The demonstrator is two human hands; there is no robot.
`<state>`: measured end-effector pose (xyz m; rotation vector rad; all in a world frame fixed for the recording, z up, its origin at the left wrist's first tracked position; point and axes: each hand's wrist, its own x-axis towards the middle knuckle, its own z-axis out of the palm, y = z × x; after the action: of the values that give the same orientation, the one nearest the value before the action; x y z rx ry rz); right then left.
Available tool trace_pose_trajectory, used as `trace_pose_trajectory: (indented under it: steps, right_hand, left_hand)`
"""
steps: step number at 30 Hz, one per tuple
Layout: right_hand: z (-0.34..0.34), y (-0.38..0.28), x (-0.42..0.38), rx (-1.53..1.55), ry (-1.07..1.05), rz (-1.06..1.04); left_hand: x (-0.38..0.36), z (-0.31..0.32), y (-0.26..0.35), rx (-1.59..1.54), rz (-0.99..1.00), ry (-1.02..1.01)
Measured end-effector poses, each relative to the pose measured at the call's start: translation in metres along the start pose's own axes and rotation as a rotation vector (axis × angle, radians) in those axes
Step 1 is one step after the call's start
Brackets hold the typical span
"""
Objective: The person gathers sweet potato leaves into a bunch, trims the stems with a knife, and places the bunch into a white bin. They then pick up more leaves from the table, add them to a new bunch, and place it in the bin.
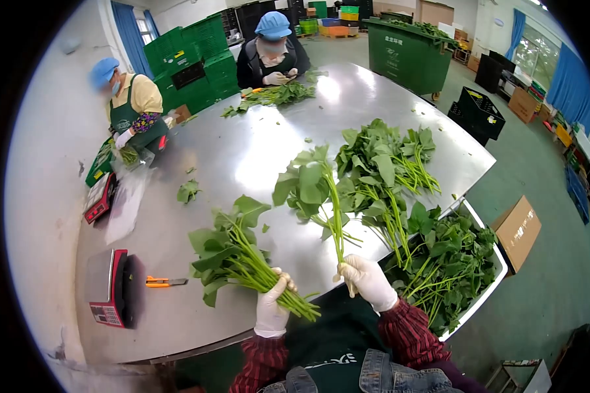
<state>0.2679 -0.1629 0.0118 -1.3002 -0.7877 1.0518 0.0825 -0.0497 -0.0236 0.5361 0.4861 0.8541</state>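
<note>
The stainless steel table (255, 150) carried a heap of leafy greens (387, 164) at its right edge, a second pile (272, 95) at the far end, a stray leaf (188, 191), an orange utility knife (164, 282) — and two scales (111, 288), (99, 198) along the left edge.

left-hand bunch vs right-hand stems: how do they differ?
The left hand grips a thick bunch of many stalks, lying slanted low over the steel table. The right hand pinches only a few stems, held nearly upright with leaves raised high. Both hands are white-gloved, and both hold the same leafy greens by the cut ends.
</note>
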Motion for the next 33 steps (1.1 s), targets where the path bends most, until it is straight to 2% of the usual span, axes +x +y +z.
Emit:
trace_pose_trajectory:
  steps: [3,6,10,12,14,15,16,18,20,21,24,30,31,33]
  right_hand:
    - [0.005,0.008,-0.005,-0.038,-0.020,-0.005]
    - [0.004,0.008,-0.012,-0.154,0.054,-0.039]
    - [-0.020,0.020,-0.037,-0.165,0.408,-0.169]
    - [-0.044,0.050,-0.046,-0.173,0.692,-0.289]
    - [-0.068,0.061,-0.063,-0.117,0.828,-0.116]
    - [-0.082,0.070,-0.065,-0.280,0.914,0.141]
    - [-0.106,0.105,-0.069,-0.708,0.955,0.174]
    - [-0.103,0.081,-0.079,-0.884,0.884,0.265]
    - [-0.112,0.091,-0.070,-1.082,0.890,0.022]
    - [-0.112,0.086,-0.061,-1.133,0.901,-0.011]
    - [-0.110,0.065,-0.031,-1.277,0.843,0.086]
    - [-0.132,0.076,0.021,-1.432,0.676,0.077]
    - [-0.139,0.077,0.020,-1.419,0.706,-0.053]
    - [-0.133,0.045,0.013,-1.300,0.770,-0.181]
  left_hand:
    - [-0.002,0.001,-0.001,0.019,0.016,-0.021]
    - [-0.002,0.000,-0.001,0.013,0.019,-0.006]
    - [-0.002,-0.002,0.000,0.027,0.027,0.025]
    - [-0.002,-0.001,-0.001,0.039,0.005,0.029]
    - [-0.001,-0.003,-0.002,0.032,0.008,0.016]
    - [-0.002,-0.002,-0.003,0.038,0.001,0.019]
    - [-0.002,-0.001,-0.005,0.036,-0.009,0.012]
    - [0.000,0.000,-0.006,0.043,-0.034,0.015]
    - [-0.002,0.002,-0.008,0.056,-0.046,0.000]
    - [-0.004,0.004,-0.008,0.066,-0.054,0.015]
    - [-0.004,0.008,-0.006,0.084,-0.050,0.021]
    - [-0.006,0.001,-0.001,0.084,-0.018,0.040]
    - [-0.006,0.000,0.000,0.085,-0.009,0.052]
    - [-0.006,0.000,0.002,0.082,-0.001,0.053]
